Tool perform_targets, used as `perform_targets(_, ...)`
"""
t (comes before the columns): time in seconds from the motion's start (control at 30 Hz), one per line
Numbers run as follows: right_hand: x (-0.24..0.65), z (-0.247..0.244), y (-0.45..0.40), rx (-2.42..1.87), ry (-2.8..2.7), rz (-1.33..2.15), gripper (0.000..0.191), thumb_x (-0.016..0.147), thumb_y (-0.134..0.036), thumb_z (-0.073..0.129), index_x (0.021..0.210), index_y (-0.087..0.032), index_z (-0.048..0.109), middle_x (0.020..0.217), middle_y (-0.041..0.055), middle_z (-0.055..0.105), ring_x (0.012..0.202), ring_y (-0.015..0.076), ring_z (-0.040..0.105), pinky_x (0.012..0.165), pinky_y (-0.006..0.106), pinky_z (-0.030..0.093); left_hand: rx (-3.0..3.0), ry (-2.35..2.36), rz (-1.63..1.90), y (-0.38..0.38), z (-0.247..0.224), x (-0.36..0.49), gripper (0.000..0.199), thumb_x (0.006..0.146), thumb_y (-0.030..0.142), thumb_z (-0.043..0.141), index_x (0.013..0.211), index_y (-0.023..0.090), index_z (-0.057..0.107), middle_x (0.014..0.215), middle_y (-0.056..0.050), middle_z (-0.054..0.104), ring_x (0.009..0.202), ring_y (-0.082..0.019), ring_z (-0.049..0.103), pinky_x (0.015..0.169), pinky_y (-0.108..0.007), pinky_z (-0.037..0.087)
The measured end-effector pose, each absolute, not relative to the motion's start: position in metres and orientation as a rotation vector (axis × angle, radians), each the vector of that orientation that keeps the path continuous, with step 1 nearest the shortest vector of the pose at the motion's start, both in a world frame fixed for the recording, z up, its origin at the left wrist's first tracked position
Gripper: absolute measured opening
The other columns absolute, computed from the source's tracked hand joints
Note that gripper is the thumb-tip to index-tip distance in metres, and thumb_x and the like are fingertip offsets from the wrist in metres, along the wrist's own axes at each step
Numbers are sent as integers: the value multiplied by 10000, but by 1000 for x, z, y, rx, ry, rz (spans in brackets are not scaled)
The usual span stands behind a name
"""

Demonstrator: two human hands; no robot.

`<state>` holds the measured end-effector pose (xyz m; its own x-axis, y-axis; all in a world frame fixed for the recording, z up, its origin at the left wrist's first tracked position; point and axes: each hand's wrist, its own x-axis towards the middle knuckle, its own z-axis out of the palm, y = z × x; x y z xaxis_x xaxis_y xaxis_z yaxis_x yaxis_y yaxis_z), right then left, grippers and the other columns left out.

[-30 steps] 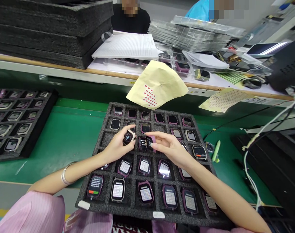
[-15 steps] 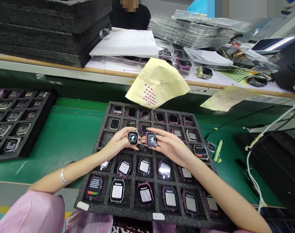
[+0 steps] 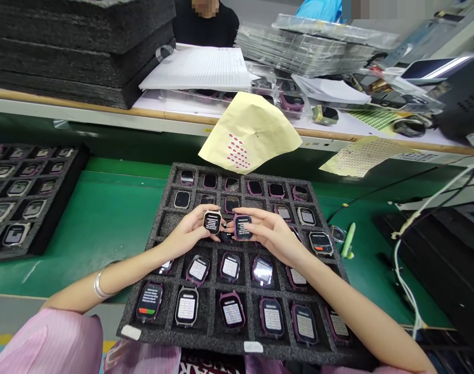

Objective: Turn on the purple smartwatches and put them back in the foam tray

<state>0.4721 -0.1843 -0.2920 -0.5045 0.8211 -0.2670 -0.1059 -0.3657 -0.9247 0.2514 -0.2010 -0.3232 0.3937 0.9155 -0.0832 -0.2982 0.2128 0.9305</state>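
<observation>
My left hand [image 3: 190, 231] holds a beige-cased smartwatch body [image 3: 212, 221] with its dark screen of white text facing me. Beside it, my right hand [image 3: 274, 234] holds a purple-cased smartwatch body [image 3: 243, 227], its screen likewise showing text. Both are held side by side just above the middle rows of a black foam tray [image 3: 165, 221]. The tray's pockets carry several more watch bodies, some with lit screens such as one with a red and green bar [image 3: 149, 301].
A yellow sticker sheet with red dots [image 3: 249, 132] hangs over the tray's far edge. A second foam tray of watches [image 3: 24, 195] lies left on the green mat [image 3: 108, 213]. A green pen [image 3: 348, 240], white cables [image 3: 416, 228], stacked foam [image 3: 77, 41], papers and a seated person lie beyond.
Both hands lifted the watches and turned their faces toward me. The screens switched from a graphic to white text. The watches now sit closer together.
</observation>
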Motion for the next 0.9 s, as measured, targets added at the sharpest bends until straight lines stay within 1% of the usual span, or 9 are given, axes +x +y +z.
perform_targets(0.07,472,-293,-185,-1029,-1285,1878,409,799,-274,719,1193,-210,631,1083,94,709,1017,255,668,862,408,545,1013,745,964,-201,-324,251,468,699,74,550,1153,179,505,1018,-50,643,908,-170,625,743,-314,590)
perform_targets(0.23,472,-296,-188,-1089,-1458,1724,393,796,-297,731,1173,-224,647,1131,74,694,975,229,681,950,413,494,1028,727,943,-201,-323,251,454,723,82,543,1164,175,492,1007,-60,652,931,-185,633,744,-320,585)
perform_targets(0.4,473,-297,-188,-1087,-1409,1773,334,900,-424,593,1160,-228,663,1105,85,702,1020,256,663,873,413,537,1034,726,959,-201,-324,251,442,724,100,564,1153,189,513,996,-47,624,921,-190,620,742,-338,587)
perform_targets(0.57,472,-295,-189,-993,-1310,1838,317,906,-416,588,1136,-217,677,1031,80,726,992,244,679,862,376,540,1027,696,970,-202,-324,251,450,734,81,578,1164,196,512,1007,-44,611,924,-189,624,765,-346,591)
perform_targets(0.73,472,-293,-188,-1035,-1273,1736,305,899,-402,594,1110,-205,689,1036,84,722,966,248,684,809,362,555,1030,679,993,-203,-325,252,324,836,194,599,1150,186,523,961,-44,608,875,-175,630,733,-337,605)
perform_targets(0.9,473,-294,-188,-1007,-1283,1743,301,910,-395,578,1108,-193,683,984,89,730,938,257,693,818,395,554,1032,704,1008,-202,-325,252,286,850,265,626,1106,168,543,913,-43,617,824,-173,648,649,-297,610)
